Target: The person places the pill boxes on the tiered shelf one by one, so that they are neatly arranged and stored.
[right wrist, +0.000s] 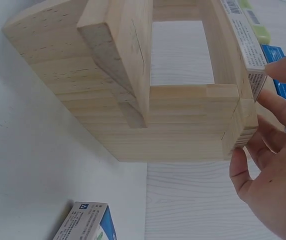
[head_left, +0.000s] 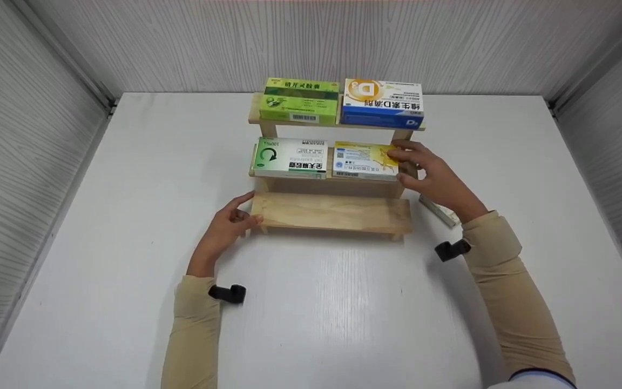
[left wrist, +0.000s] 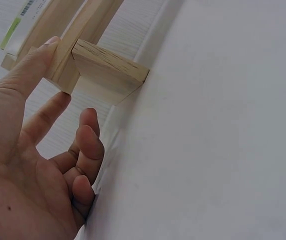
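Note:
A three-tier wooden stand (head_left: 332, 210) stands on the table. My left hand (head_left: 230, 227) pinches the left end of its lowest shelf between thumb and index finger, the other fingers curled below in the left wrist view. My right hand (head_left: 438, 181) is at the right end of the middle shelf, its thumb and fingers on the yellow-and-white medicine box (head_left: 365, 161). In the right wrist view, some fingers (right wrist: 240, 172) reach around the shelf's end. Left of that box lies a green-and-white medicine box (head_left: 290, 158).
The top shelf bears a green medicine box (head_left: 300, 101) and a blue-and-white vitamin D box (head_left: 382, 102). Another small box (head_left: 440, 210) lies on the table right of the stand, partly under my right forearm. Grey wood-patterned walls (head_left: 311, 43) enclose the table (head_left: 311, 313).

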Motion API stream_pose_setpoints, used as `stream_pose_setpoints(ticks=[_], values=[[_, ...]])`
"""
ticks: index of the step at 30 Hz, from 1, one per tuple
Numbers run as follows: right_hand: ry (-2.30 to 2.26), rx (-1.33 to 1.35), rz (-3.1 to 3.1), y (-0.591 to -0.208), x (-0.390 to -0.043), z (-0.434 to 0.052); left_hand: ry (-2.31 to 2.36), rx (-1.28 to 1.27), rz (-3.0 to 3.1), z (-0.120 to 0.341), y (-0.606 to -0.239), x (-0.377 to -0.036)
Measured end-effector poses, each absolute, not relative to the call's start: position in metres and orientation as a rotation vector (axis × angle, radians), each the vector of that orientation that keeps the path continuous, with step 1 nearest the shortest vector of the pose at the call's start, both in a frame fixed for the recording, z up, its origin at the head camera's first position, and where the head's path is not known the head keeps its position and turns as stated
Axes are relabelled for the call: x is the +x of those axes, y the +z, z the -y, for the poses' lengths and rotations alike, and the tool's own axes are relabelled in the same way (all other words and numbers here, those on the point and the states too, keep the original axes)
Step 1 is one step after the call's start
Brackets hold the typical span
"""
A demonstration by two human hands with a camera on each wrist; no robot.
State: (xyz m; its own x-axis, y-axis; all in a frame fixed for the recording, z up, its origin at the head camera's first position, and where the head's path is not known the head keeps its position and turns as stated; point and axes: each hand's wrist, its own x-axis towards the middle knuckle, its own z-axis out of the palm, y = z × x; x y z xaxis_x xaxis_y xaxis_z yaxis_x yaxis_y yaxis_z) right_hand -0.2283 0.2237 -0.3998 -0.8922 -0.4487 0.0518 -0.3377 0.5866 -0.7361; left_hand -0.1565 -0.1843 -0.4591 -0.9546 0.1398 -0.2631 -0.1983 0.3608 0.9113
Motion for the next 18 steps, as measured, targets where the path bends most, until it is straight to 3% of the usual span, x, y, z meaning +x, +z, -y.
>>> stream_pose_setpoints(ticks=[18], values=[[-1.25,-0.388,-2.856,-0.409,-0.185,-0.288,1.615,-0.053,-2.392,0.192,-0.492,-0.166]])
